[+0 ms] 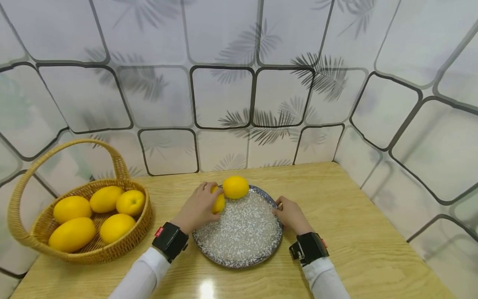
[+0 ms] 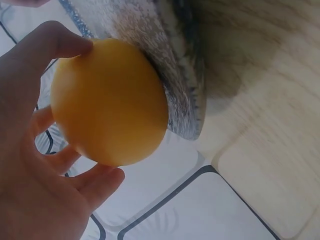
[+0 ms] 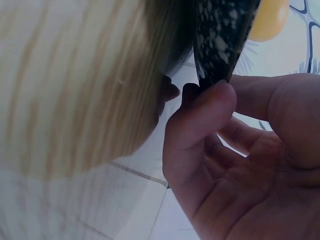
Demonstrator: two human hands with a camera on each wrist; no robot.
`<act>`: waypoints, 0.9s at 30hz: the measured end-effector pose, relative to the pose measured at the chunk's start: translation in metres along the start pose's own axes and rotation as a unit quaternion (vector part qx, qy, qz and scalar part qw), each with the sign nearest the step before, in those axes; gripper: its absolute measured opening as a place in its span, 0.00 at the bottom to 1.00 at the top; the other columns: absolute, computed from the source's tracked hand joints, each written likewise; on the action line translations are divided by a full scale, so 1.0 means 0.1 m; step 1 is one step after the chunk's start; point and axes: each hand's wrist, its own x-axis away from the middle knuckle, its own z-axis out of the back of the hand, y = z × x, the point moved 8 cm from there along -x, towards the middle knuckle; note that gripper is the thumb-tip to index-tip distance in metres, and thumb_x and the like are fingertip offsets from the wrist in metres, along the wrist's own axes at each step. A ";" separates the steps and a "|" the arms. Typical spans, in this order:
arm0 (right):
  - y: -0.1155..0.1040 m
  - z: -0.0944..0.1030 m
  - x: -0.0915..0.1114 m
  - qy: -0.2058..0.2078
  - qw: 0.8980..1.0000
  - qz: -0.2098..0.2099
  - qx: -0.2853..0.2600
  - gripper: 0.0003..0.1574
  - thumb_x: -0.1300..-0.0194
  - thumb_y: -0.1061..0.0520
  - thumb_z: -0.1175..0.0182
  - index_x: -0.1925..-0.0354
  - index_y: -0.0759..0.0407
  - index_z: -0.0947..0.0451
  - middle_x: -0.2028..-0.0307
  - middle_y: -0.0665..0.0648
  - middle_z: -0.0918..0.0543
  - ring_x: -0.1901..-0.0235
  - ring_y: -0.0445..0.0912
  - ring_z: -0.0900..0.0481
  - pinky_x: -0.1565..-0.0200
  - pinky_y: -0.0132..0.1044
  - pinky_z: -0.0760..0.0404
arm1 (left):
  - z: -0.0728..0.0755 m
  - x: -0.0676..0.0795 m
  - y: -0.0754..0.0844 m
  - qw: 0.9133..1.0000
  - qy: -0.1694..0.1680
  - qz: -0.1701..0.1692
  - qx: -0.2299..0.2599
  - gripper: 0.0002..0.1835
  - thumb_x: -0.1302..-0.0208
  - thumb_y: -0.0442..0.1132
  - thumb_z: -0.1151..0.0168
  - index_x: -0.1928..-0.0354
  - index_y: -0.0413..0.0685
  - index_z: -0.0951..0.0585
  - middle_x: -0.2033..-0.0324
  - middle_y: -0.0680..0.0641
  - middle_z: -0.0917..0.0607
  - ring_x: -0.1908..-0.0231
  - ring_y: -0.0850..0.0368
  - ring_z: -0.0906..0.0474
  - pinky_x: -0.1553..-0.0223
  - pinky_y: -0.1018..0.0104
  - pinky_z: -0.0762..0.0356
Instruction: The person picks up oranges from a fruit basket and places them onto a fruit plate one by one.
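Note:
My left hand (image 1: 201, 207) grips a yellow lemon (image 2: 110, 102) at the left side of a round speckled plate (image 1: 242, 236). In the left wrist view, thumb and fingers curl around the lemon, which overlaps the plate's rim. A second lemon (image 1: 235, 187) sits at the plate's far edge, just right of the held one. At the plate's right side my right hand (image 1: 291, 214) pinches the rim. The right wrist view shows its thumb and index finger on either side of the dark, white-flecked rim (image 3: 220, 45).
A wicker basket (image 1: 147, 216) with a tall handle stands on the left, holding several lemons (image 1: 72, 234). The wooden table (image 1: 358, 249) reaches back to a wall (image 1: 224, 99) patterned with leaves and rounded squares; another wall (image 1: 440, 149) closes off the right side.

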 end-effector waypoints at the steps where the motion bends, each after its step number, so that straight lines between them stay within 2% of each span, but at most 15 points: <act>1: 0.00 0.00 0.00 -0.001 1.000 -0.001 0.001 0.15 0.28 0.61 0.40 0.47 0.68 0.26 0.64 0.63 0.18 0.75 0.47 0.22 0.78 0.36 0.23 | 0.00 0.00 0.00 1.000 -0.001 -0.001 -0.003 0.35 0.49 0.44 0.23 0.36 0.49 0.23 0.34 0.35 0.27 0.33 0.33 0.31 0.32 0.39 0.29; 7: 0.01 0.00 -0.01 0.002 1.000 0.000 0.005 0.14 0.28 0.61 0.40 0.48 0.68 0.26 0.64 0.63 0.18 0.74 0.48 0.22 0.77 0.36 0.22 | 0.03 0.03 0.02 1.000 0.003 -0.011 -0.025 0.33 0.48 0.45 0.22 0.38 0.54 0.21 0.34 0.36 0.27 0.34 0.34 0.31 0.34 0.36 0.28; 14: 0.00 -0.01 -0.01 0.002 1.000 0.002 0.006 0.15 0.28 0.61 0.40 0.48 0.68 0.26 0.64 0.63 0.17 0.74 0.47 0.22 0.77 0.36 0.23 | 0.03 0.05 0.03 1.000 -0.002 -0.008 -0.006 0.33 0.48 0.44 0.21 0.38 0.57 0.22 0.31 0.36 0.30 0.32 0.32 0.33 0.35 0.34 0.28; 27: 0.00 0.00 0.00 0.007 1.000 0.013 0.002 0.14 0.28 0.62 0.40 0.49 0.69 0.26 0.65 0.64 0.18 0.75 0.47 0.23 0.78 0.36 0.24 | 0.03 0.07 0.05 1.000 0.009 -0.018 -0.013 0.33 0.47 0.43 0.21 0.38 0.58 0.23 0.32 0.37 0.29 0.32 0.34 0.32 0.38 0.36 0.25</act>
